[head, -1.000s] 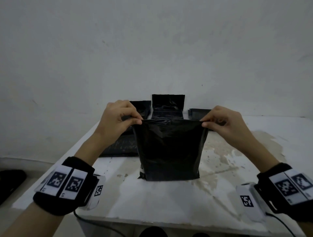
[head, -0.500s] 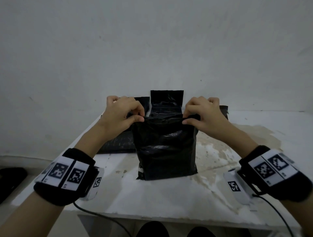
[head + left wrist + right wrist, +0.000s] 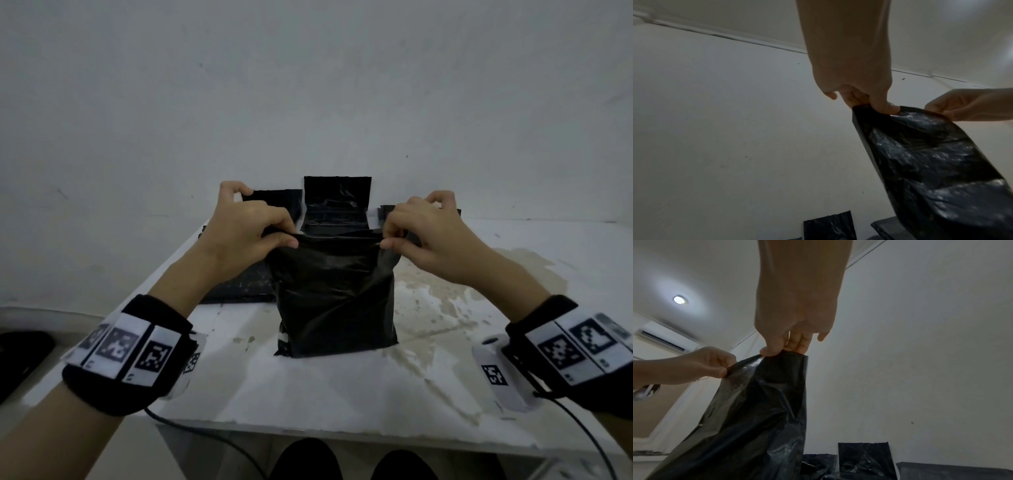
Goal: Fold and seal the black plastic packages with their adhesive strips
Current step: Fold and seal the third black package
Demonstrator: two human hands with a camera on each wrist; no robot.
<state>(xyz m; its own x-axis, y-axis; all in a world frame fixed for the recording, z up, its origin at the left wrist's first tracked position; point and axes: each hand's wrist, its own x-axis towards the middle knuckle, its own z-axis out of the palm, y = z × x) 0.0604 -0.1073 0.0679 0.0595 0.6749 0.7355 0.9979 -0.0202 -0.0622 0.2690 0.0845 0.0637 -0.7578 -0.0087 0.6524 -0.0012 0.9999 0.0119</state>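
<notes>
The package held upright is glossy black, its crinkled film catching pale grey glints. The other packages by the wall are the same black, one flat package flecked with small light speckles. The table is white, blotched with beige-brown stains (most of them on the right half). The wall is plain off-white. Both wristbands are black, each carrying white tags printed with black-and-white square code patterns. The cables are black. The ceiling lamp glows white.
</notes>
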